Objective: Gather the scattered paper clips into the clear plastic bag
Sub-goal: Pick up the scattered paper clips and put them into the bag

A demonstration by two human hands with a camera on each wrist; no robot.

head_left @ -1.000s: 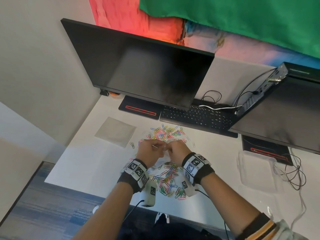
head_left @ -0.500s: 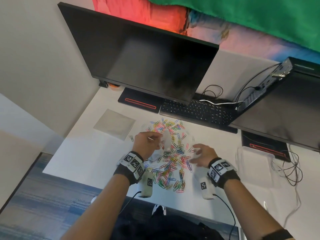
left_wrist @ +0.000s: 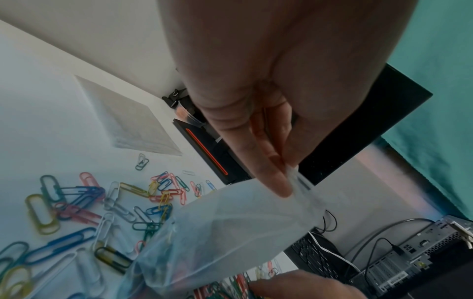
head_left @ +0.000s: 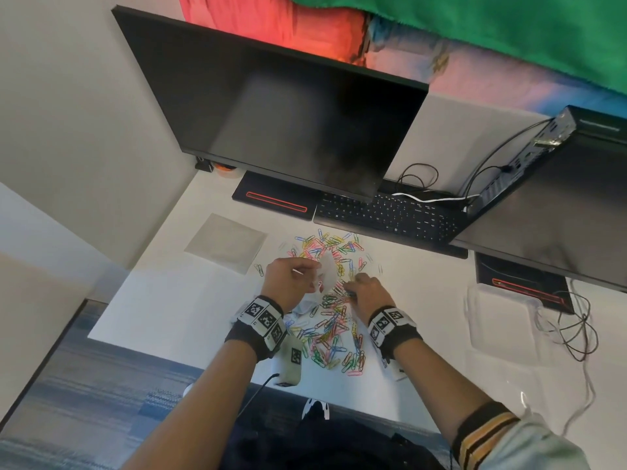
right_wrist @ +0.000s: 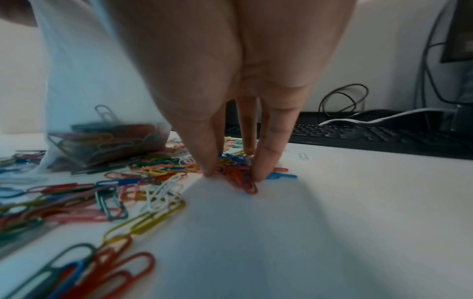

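Several coloured paper clips (head_left: 334, 329) lie scattered over the white desk (head_left: 163, 310), also in the left wrist view (left_wrist: 76, 204) and right wrist view (right_wrist: 107, 194). My left hand (head_left: 293, 278) pinches the top edge of the clear plastic bag (head_left: 327, 273) and holds it upright; the bag (left_wrist: 230, 232) hangs below my fingers, and the bag (right_wrist: 102, 113) has clips in its bottom. My right hand (head_left: 364, 288) is down on the pile just right of the bag, its fingertips (right_wrist: 261, 176) closing round a small bunch of red and blue clips (right_wrist: 240, 174).
A black keyboard (head_left: 390, 215) lies just behind the clips under a large monitor (head_left: 278, 110). A grey pad (head_left: 225, 242) sits left of the pile. A clear plastic box (head_left: 502, 320) and tangled cables (head_left: 573, 330) are at the right, below a second monitor (head_left: 556, 212).
One second ago both hands held the bag together. My right hand let go, swung out to the right, then came back down onto the clips beside the bag. My left hand keeps the bag.
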